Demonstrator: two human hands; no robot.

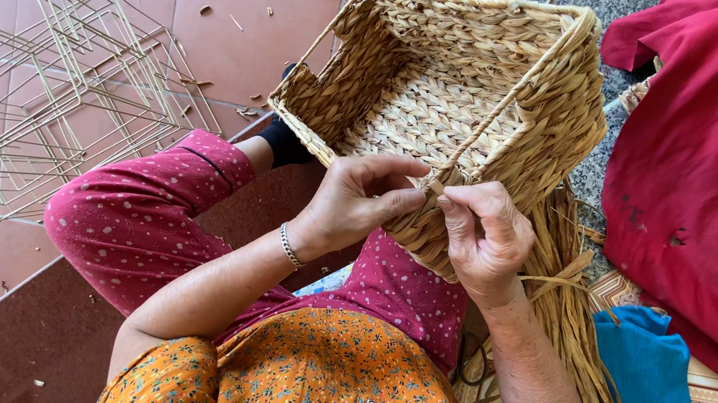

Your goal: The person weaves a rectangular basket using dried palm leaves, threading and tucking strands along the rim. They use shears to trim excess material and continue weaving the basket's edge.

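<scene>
Lower centre: left hand [359,201] and right hand [484,237], fingertips nearly touching, both pinched on a straw strand [482,126] at the near rim. Strand running up and rightward across the woven basket [442,86], tilted open toward the camera on the lap. Upper left, on the floor: wire frames [52,80].

Orange floral button-front blouse [313,383]; magenta white-dotted trousers [144,214]; silver beaded bracelet [288,246] on left wrist; black sock [283,142].
</scene>
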